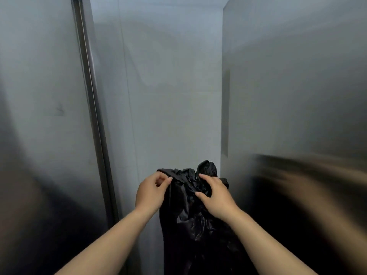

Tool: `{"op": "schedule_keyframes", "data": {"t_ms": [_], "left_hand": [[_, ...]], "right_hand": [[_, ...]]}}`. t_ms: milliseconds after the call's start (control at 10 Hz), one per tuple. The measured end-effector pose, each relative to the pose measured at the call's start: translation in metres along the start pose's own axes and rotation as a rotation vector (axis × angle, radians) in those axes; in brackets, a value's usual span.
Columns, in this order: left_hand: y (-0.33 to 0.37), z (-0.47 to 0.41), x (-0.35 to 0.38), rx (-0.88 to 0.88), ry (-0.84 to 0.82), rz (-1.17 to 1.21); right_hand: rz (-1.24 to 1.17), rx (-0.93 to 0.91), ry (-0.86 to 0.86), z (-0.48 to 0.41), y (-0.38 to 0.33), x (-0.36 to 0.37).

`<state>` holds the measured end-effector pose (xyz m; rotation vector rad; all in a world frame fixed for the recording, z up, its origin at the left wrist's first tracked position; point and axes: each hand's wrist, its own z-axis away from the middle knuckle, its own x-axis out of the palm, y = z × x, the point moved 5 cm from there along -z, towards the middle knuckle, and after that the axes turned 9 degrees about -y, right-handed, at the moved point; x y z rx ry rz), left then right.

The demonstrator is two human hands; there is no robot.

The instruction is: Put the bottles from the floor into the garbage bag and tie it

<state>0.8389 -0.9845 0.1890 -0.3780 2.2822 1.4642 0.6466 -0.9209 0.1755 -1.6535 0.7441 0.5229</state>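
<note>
A black bag (190,211) of thin, glossy, crinkled plastic hangs upright in the lower middle, its top bunched into folds with one loose ear standing up at the far right. The left hand (152,193) pinches the top left edge between thumb and fingertips, and the right hand (215,197) lies curled over the gathered neck, gripping it. Smooth brushed-metal panels (294,92) stand close on both sides with a pale wall (168,96) between, leaving a narrow gap around the bag.
</note>
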Motion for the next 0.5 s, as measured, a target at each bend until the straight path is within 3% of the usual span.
{"op": "schedule_keyframes", "data": {"t_ms": [300,500], "left_hand": [[-0.028,0.009,0.002,-0.021,-0.035,-0.191],[-0.002,0.022,-0.007,0.087,-0.082,-0.421]], "right_hand": [[0.157,0.194,-0.185,-0.009,0.028,0.032],[0.247,0.126,-0.106,0.001,0.002,0.016]]}}
